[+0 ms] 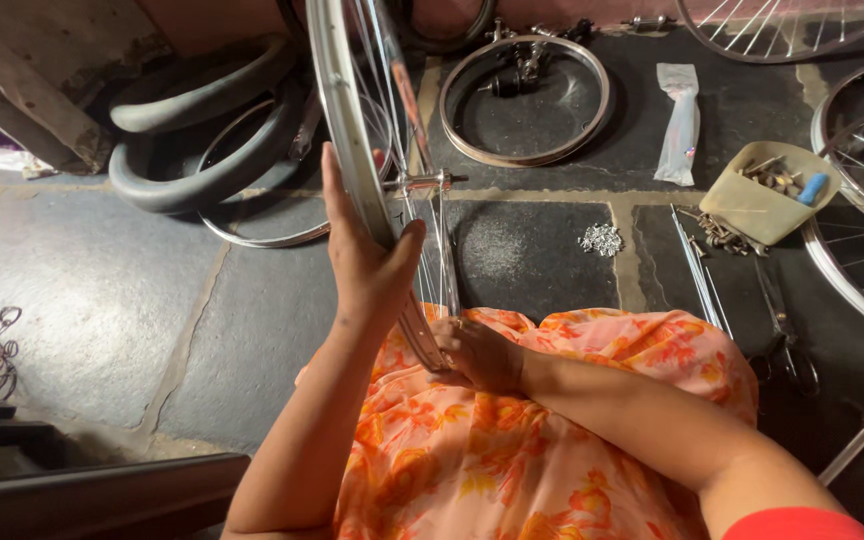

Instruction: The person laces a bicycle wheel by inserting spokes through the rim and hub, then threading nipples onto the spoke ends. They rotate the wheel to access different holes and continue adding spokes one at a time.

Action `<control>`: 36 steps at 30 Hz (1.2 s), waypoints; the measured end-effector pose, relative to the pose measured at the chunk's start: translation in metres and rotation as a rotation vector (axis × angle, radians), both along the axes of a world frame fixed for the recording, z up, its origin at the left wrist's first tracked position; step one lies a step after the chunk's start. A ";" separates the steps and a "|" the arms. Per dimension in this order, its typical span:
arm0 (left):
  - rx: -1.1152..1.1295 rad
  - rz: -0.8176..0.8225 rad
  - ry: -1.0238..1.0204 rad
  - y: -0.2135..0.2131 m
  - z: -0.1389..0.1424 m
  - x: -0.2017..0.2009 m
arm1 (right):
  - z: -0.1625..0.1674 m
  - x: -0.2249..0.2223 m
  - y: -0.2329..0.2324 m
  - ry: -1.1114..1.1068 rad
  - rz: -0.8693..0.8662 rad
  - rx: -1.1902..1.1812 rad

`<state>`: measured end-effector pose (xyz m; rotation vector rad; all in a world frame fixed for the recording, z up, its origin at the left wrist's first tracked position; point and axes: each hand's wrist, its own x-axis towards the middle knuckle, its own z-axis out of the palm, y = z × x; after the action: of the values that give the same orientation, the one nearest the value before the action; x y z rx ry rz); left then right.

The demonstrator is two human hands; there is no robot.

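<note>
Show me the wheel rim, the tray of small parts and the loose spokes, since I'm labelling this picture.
wheel rim (pixel 344 120), head view, on the metal band above the left hand.
tray (pixel 742 205), head view, on its bare near wall.
spokes (pixel 700 270), head view, midway along the bundle.

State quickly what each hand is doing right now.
Left hand: closed around the wheel rim, holding it upright.
Right hand: closed at the rim's lower edge; what it pinches cannot be told.

place: bicycle repair workshop | signs: spoked wheel rims (pixel 857 190), tyres (pixel 202 150), loose spokes (pixel 700 270), tray of small parts (pixel 767 190) on stone floor (pixel 92 290)
</note>
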<state>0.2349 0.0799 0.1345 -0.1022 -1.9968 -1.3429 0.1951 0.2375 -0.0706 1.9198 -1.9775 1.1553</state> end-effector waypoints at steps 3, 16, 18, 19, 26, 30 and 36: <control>0.098 0.007 -0.070 -0.001 -0.004 0.000 | -0.030 -0.017 -0.010 0.186 0.137 -0.163; 0.144 -0.216 -0.249 0.010 -0.025 0.015 | -0.063 -0.053 0.027 0.275 -0.181 0.312; 0.208 -0.372 -0.083 0.000 -0.035 0.024 | -0.074 -0.077 0.060 0.038 -0.334 0.267; 0.210 -0.388 -0.073 -0.009 -0.039 0.029 | -0.080 -0.093 0.090 -0.057 -0.443 0.286; 0.264 -0.456 -0.073 -0.035 -0.053 0.041 | -0.084 -0.156 0.313 -0.534 -1.316 0.728; 0.259 -0.420 -0.116 -0.023 -0.064 0.027 | -0.100 -0.143 0.354 -0.468 -1.510 0.909; 0.204 -0.412 -0.150 -0.020 -0.065 0.023 | -0.131 -0.131 0.359 -0.557 -1.600 0.749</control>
<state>0.2584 0.0594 0.0697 -0.3417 -2.0183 -1.8553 0.0637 0.5967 -0.2017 -0.4501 -3.1939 0.3885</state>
